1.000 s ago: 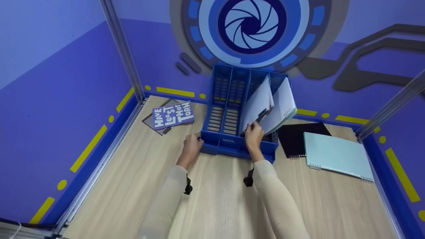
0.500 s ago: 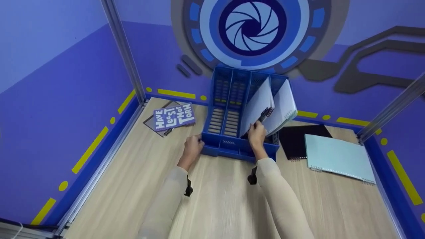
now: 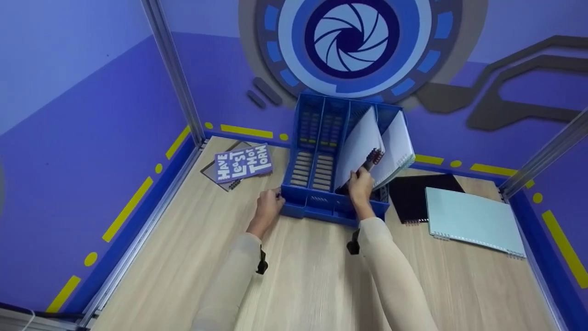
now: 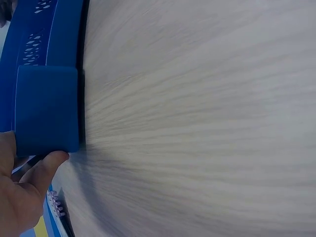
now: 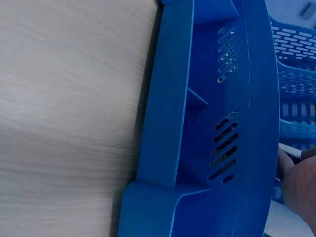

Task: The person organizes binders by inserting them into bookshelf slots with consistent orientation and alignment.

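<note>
Head view: right hand (image 3: 361,186) pinches notebook (image 3: 359,148), lower edge hidden; left hand (image 3: 267,209) grips blue organizer (image 3: 296,191), fingers partly obscured.

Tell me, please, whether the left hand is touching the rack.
Touching: in the left wrist view, the left hand has its thumb tip against the edge of the rack, no gap visible.

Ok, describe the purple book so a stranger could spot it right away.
Find the blue rack at the back of the table. Left of it, the purple book lies partly over a grey spiral notebook. Big white lettering on its cover sets it apart.
</note>
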Demonstrator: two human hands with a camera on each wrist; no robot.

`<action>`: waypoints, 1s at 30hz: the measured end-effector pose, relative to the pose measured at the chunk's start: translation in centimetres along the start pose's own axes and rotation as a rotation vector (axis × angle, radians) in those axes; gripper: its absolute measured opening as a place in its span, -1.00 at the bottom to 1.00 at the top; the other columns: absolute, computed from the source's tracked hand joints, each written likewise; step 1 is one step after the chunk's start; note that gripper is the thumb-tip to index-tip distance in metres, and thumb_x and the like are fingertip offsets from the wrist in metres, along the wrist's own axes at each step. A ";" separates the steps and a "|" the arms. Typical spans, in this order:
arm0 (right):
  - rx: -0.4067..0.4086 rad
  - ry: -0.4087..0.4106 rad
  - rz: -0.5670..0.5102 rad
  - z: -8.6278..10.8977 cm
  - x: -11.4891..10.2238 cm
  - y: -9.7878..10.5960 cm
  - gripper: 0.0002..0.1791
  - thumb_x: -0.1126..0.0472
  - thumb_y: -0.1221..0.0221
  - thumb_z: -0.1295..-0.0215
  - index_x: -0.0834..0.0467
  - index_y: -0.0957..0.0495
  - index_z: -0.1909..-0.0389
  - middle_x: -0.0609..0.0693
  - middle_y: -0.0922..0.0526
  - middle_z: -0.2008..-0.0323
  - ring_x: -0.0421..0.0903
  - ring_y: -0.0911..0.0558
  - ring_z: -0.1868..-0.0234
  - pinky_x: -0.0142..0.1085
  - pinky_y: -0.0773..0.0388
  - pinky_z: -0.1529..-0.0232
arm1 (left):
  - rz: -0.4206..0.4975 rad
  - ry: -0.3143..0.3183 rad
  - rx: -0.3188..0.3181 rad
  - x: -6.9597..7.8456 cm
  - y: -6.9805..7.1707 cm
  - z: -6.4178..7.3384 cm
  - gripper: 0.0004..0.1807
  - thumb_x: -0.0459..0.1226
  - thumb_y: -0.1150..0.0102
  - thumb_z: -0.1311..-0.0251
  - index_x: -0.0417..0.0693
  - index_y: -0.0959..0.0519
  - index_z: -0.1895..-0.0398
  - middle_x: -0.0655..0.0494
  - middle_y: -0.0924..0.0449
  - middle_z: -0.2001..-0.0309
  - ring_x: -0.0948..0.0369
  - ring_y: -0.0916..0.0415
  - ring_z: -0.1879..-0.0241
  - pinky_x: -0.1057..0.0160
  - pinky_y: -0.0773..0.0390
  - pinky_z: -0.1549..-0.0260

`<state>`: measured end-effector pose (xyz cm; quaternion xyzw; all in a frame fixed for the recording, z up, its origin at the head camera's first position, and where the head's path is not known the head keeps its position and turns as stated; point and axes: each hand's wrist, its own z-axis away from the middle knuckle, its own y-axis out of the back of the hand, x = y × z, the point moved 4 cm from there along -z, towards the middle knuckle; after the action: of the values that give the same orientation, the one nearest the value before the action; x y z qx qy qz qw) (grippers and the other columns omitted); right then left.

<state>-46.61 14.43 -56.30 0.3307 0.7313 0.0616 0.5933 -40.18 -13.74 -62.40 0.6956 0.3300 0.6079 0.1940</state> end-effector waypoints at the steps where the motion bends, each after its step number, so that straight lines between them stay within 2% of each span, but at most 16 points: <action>1: -0.004 -0.004 -0.007 0.0 0.1 0.1 -0.84 0.36 -0.16 -0.41 0.39 -0.58 0.34 0.38 -0.72 0.33 0.25 -0.74 0.35 0.01 -0.64 0.27 | 0.003 0.000 -0.003 0.1 0.0 0.0 -0.85 -0.44 -0.21 -0.19 -0.07 -0.54 0.49 0.22 -0.43 0.52 0.23 -0.35 0.50 0.25 -0.35 0.48; 7: -0.023 -0.003 0.016 0.2 0.5 0.5 -0.83 0.34 -0.16 -0.42 0.39 -0.61 0.31 0.34 -0.72 0.37 0.23 -0.73 0.39 -0.04 -0.65 0.30 | 0.024 0.005 -0.013 0.2 -0.2 0.3 -0.81 -0.45 -0.19 -0.20 -0.05 -0.49 0.51 0.23 -0.39 0.54 0.24 -0.32 0.52 0.26 -0.31 0.50; 12: -0.082 -0.015 0.018 0.9 0.2 0.6 -0.82 0.34 -0.13 -0.43 0.40 -0.63 0.24 0.34 -0.72 0.33 0.22 -0.72 0.35 -0.02 -0.63 0.28 | 0.034 0.004 -0.022 0.0 -0.5 0.5 -0.84 -0.46 -0.19 -0.20 -0.09 -0.53 0.49 0.23 -0.38 0.54 0.24 -0.33 0.52 0.26 -0.31 0.51; 15: -0.123 -0.034 0.001 1.4 0.0 0.7 -0.78 0.32 -0.11 -0.46 0.39 -0.64 0.09 0.35 -0.73 0.22 0.22 -0.73 0.26 0.00 -0.63 0.20 | 0.020 0.004 -0.022 0.0 -0.5 0.5 -0.92 -0.45 -0.19 -0.20 -0.14 -0.63 0.38 0.19 -0.46 0.51 0.22 -0.35 0.50 0.23 -0.35 0.48; 18: -0.160 -0.076 -0.037 2.2 -0.1 1.0 -0.67 0.31 -0.06 -0.48 0.34 -0.60 -0.14 0.33 -0.71 0.04 0.20 -0.71 0.08 0.00 -0.60 0.04 | -0.009 0.020 -0.012 -0.1 -0.4 0.5 -0.77 -0.44 -0.21 -0.20 -0.13 -0.74 0.12 0.14 -0.58 0.43 0.21 -0.38 0.46 0.21 -0.41 0.44; 21: -0.192 -0.148 -0.146 3.2 0.0 1.4 -0.55 0.32 -0.01 -0.50 0.30 -0.46 -0.35 0.29 -0.61 -0.18 0.15 -0.64 -0.14 -0.05 -0.56 -0.12 | -0.030 0.028 -0.006 -0.2 -0.3 0.4 -0.64 -0.42 -0.21 -0.21 -0.09 -0.72 -0.07 0.11 -0.63 0.38 0.21 -0.39 0.46 0.20 -0.43 0.43; 26: -0.233 -0.268 -0.471 4.8 -0.1 2.5 -0.48 0.40 0.08 -0.54 0.30 -0.27 -0.48 0.30 -0.45 -0.36 0.18 -0.52 -0.32 -0.12 -0.53 -0.22 | -0.012 0.016 -0.008 0.0 -0.1 0.2 -0.74 -0.42 -0.20 -0.20 -0.12 -0.73 0.07 0.17 -0.52 0.47 0.23 -0.37 0.48 0.22 -0.38 0.46; 30: -0.237 -0.315 -0.657 6.3 0.2 3.8 -0.46 0.45 0.15 -0.55 0.35 -0.18 -0.51 0.36 -0.34 -0.42 0.23 -0.45 -0.37 -0.11 -0.48 -0.27 | 0.000 0.016 -0.005 0.1 0.0 0.2 -0.89 -0.44 -0.22 -0.17 -0.15 -0.69 0.28 0.21 -0.45 0.50 0.22 -0.36 0.48 0.21 -0.36 0.46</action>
<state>-39.31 15.56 -56.46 0.0131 0.6859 -0.0996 0.7207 -39.98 -13.65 -62.32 0.6901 0.3299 0.6145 0.1932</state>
